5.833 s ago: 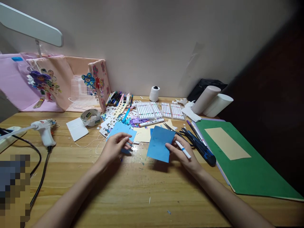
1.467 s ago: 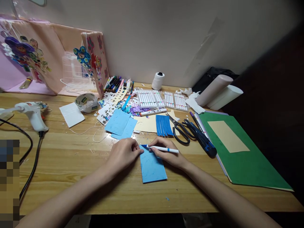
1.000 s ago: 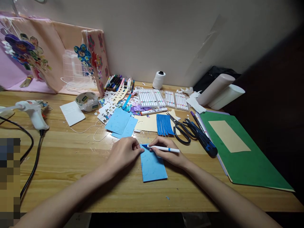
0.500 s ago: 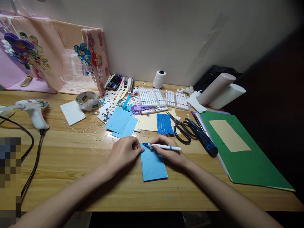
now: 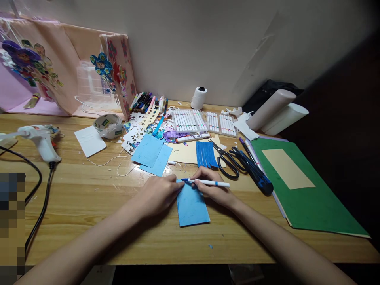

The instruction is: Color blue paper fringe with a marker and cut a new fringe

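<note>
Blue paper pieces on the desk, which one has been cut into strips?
The darker blue piece lying beside the black scissors, slit into a fringe. The light blue sheets farther left and the piece under the hands are uncut.

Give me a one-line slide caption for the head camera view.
Left hand steadies a blue paper while the right hand holds a white pen to its top edge.
</note>
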{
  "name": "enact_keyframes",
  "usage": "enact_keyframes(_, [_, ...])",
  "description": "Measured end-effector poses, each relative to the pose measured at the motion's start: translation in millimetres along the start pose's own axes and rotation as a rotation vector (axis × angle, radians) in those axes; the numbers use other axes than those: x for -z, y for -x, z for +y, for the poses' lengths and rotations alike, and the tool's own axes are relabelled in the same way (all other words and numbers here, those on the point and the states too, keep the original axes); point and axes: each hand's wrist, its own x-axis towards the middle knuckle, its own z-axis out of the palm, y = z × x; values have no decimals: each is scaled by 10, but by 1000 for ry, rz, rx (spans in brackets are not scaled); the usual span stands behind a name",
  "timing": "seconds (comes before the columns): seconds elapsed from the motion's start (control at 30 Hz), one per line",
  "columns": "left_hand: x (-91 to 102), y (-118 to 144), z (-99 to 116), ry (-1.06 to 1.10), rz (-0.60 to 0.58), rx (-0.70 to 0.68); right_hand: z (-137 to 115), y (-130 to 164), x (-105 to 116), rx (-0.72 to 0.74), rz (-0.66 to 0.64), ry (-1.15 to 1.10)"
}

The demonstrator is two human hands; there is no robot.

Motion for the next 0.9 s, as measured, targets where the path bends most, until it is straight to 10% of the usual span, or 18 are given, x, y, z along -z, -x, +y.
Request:
enact_keyframes(0.17, [-7, 21, 9, -228, -112, -99, 12, 0, 1, 4, -6, -10])
enact_keyframes(0.9, [39, 41, -68, -3, -91, -139, -1, -3, 3, -11, -22, 48])
